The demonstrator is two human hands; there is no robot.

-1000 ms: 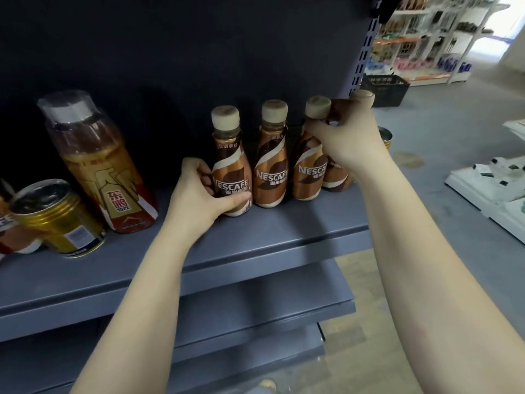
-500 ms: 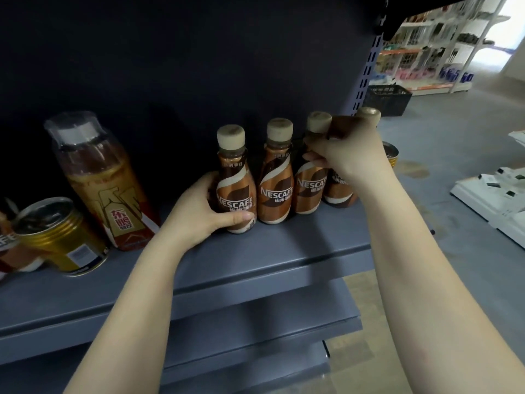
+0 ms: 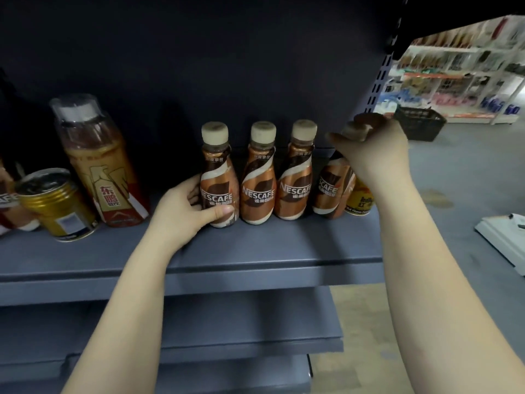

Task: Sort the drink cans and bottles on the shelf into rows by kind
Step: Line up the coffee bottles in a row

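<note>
Several brown Nescafe bottles stand in a row on the grey shelf (image 3: 255,251). My left hand (image 3: 184,211) grips the leftmost Nescafe bottle (image 3: 217,177) low on its body. Two more Nescafe bottles (image 3: 260,174) (image 3: 297,172) stand upright beside it. My right hand (image 3: 372,149) is closed over the cap of the rightmost Nescafe bottle (image 3: 331,189), which tilts and stands apart from the row. A gold can (image 3: 359,201) is partly hidden behind that bottle and my wrist.
At the left stand a tall amber bottle with a red label (image 3: 99,163), a gold can (image 3: 56,206) and a partly cut-off can (image 3: 8,206). Lower shelves (image 3: 241,328) jut out below. A black basket (image 3: 419,123) and white items (image 3: 502,237) sit on the floor at right.
My right hand has slid the rightmost bottle away from the row, so it now tilts with a gap beside it. My left hand keeps its hold. The view has tilted upward.
</note>
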